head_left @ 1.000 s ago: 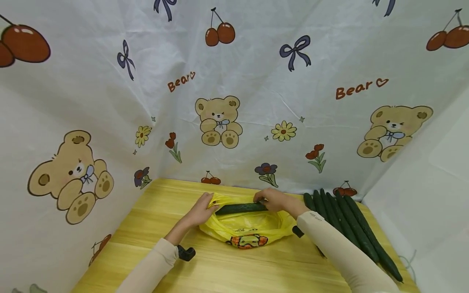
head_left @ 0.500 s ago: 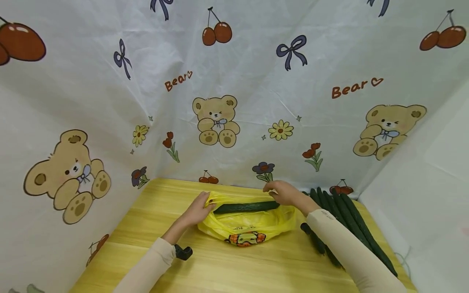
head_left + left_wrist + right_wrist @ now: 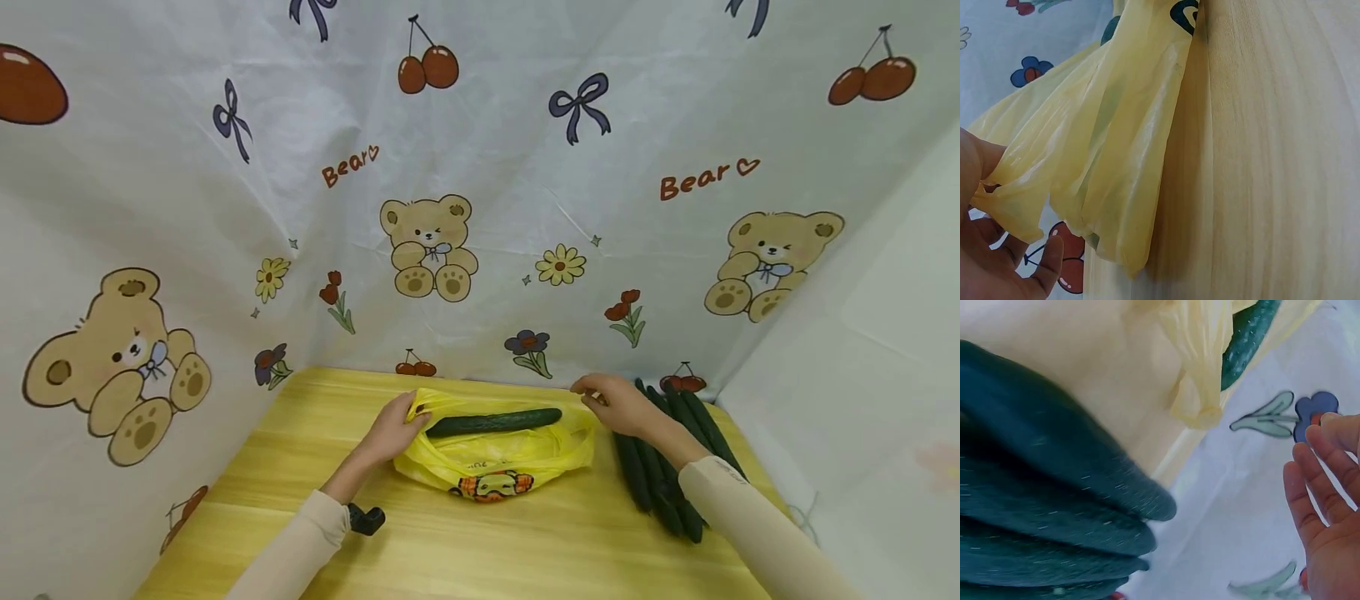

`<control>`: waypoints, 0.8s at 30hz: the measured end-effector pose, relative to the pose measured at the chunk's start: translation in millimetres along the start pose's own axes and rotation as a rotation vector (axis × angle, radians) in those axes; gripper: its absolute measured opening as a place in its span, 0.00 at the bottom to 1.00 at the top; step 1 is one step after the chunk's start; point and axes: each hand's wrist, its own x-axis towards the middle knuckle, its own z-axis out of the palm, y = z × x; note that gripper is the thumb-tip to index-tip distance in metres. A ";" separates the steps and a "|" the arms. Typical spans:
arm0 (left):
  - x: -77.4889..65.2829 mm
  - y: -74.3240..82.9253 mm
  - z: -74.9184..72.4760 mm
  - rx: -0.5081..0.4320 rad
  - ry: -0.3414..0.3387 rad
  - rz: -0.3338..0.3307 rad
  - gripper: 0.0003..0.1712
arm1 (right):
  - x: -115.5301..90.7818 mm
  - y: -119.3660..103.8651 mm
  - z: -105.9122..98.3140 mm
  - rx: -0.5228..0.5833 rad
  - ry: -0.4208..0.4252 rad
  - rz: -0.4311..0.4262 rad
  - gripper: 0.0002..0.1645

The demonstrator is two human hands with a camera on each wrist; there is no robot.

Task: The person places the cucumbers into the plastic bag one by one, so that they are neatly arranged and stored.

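Observation:
My left hand (image 3: 392, 429) pinches the left edge of a yellow plastic bag (image 3: 573, 462), which lies with its mouth spread on the table. In the left wrist view, the thumb and forefinger hold gathered plastic (image 3: 1016, 215) while the other fingers hang loose. A long green cucumber (image 3: 495, 422) lies across the bag's mouth, left to right. Past the bag's right end is my right hand (image 3: 618, 406), holding nothing, its fingers loosely bent. Several more cucumbers (image 3: 652, 479) lie side by side under and beside the right forearm, their near ends close to the right wrist camera.
The wooden table (image 3: 480, 558) carries everything. A white cloth (image 3: 487, 333) printed with bears, cherries and flowers hangs behind it and along the left. Below my left wrist shows a small black object (image 3: 366, 521). A white wall (image 3: 885, 417) rises on the right.
My right hand has let go of the cucumber in the bag and moved right toward the cucumber pile. The left hand keeps its grip on the bag. The head view has shifted slightly right.

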 end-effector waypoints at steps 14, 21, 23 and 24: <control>-0.7 1.2 -0.9 -0.037 -0.035 -0.004 0.41 | -95.2 64.5 -28.9 -0.010 0.158 0.171 0.15; -2.6 0.2 -0.6 -0.055 -0.014 -0.017 0.40 | -131.2 94.1 -36.3 0.003 0.176 0.307 0.16; -2.5 0.0 -0.6 -0.049 -0.020 -0.010 0.40 | -142.1 104.5 -34.9 0.000 0.169 0.343 0.17; -2.4 -0.2 -0.5 -0.047 -0.021 -0.005 0.40 | -147.1 110.1 -33.9 -0.008 0.165 0.356 0.17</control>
